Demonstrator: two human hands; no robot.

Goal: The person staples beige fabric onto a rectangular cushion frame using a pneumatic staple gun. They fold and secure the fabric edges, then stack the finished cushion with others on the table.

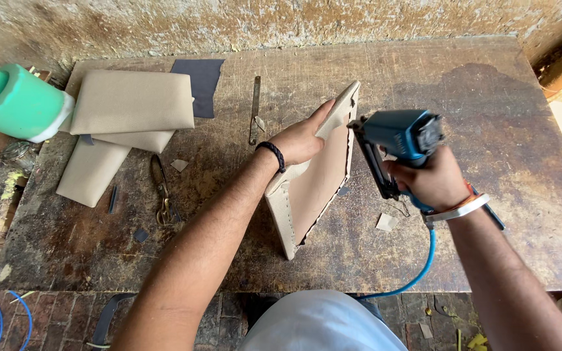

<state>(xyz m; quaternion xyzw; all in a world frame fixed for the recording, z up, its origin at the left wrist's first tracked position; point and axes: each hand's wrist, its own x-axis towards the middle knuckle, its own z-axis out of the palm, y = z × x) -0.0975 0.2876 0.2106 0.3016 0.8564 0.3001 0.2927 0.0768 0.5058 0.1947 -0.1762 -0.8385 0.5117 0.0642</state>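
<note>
A beige fabric-covered panel [320, 182] stands on its edge on the worn wooden table [463, 97], tilted slightly. My left hand [300, 140] grips its upper left side and holds it up. In my right hand [434, 179] is a blue pneumatic staple gun [395, 140], its black nose pressed against the panel's right edge near the top. A blue air hose [424, 266] drops from the gun's handle over the table's front edge.
Two finished beige panels [128, 104] lie stacked at the table's far left beside a green foam roll [14, 101]. Scissors [162, 188], a metal strip [254, 107], a dark fabric piece [201, 81] and small scraps lie on the tabletop. A rough wall runs along the back.
</note>
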